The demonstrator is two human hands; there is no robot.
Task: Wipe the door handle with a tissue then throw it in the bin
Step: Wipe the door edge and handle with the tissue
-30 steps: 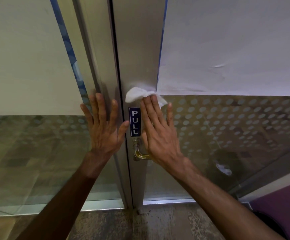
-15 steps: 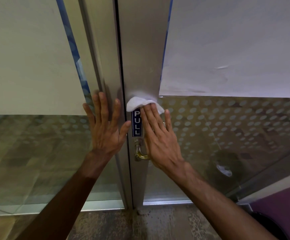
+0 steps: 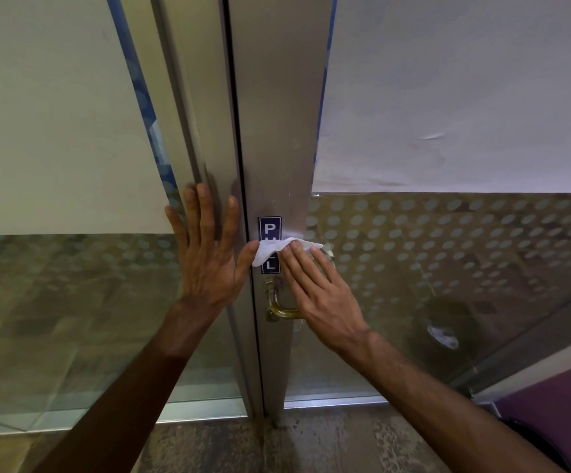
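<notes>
A brass door handle [image 3: 279,307] juts from the metal door stile [image 3: 277,131], just below a blue PULL sign [image 3: 269,230]. My right hand [image 3: 318,291] lies flat over the handle's right part and presses a white tissue [image 3: 272,250] against the stile, across the middle of the sign. My left hand [image 3: 209,257] is spread flat on the neighbouring frame to the left, fingers apart, its thumb tip touching the tissue's left edge. No bin is clearly visible.
Glass panels with a dotted frosted band [image 3: 447,233] flank the stile; white sheets cover their upper parts. A speckled floor [image 3: 311,445] runs along the bottom. A purple surface [image 3: 557,414] and a dark round object [image 3: 536,438] sit at the lower right.
My right hand has slid the tissue down the stile, from above the PULL sign to across its middle. The left hand has stayed flat on the frame.
</notes>
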